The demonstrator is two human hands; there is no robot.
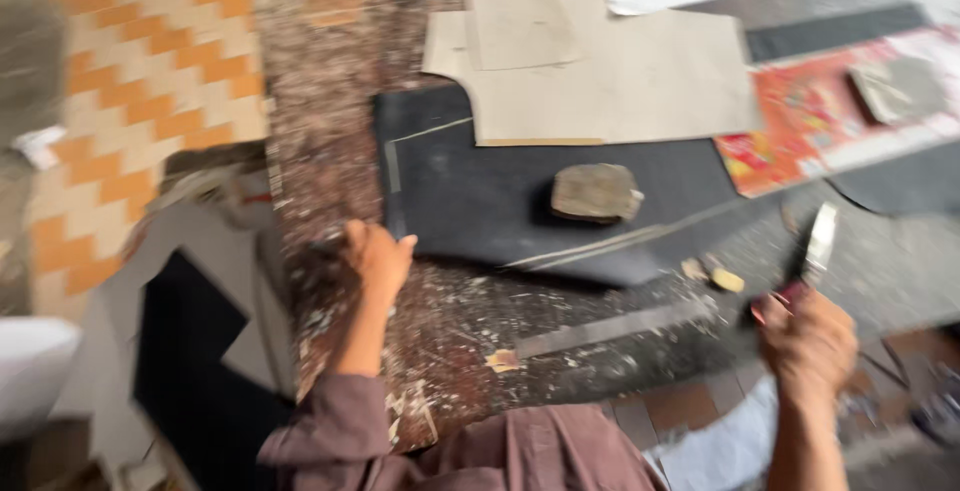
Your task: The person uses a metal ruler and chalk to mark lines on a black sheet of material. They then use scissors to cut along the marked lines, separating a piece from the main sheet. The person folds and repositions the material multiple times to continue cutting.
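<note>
My left hand (377, 254) rests on the near left corner of a dark sheet (480, 191) lying on the worn work board (330, 81), its fingers pinching the sheet's edge. My right hand (808, 339) is closed around a knife (818, 243) with a pale blade pointing up, held to the right of the sheet. A flat grey stone (595, 192) sits on the sheet. Beige card pattern pieces (610, 76) overlap the sheet's far edge. The picture is blurred by motion.
A long metal ruler (610, 328) lies on the board near me. Small scraps (727, 279) lie by the sheet's right end. A red printed sheet (820, 116) with another stone (898, 88) is at the right. Dark and grey offcuts (190, 351) pile on the left floor.
</note>
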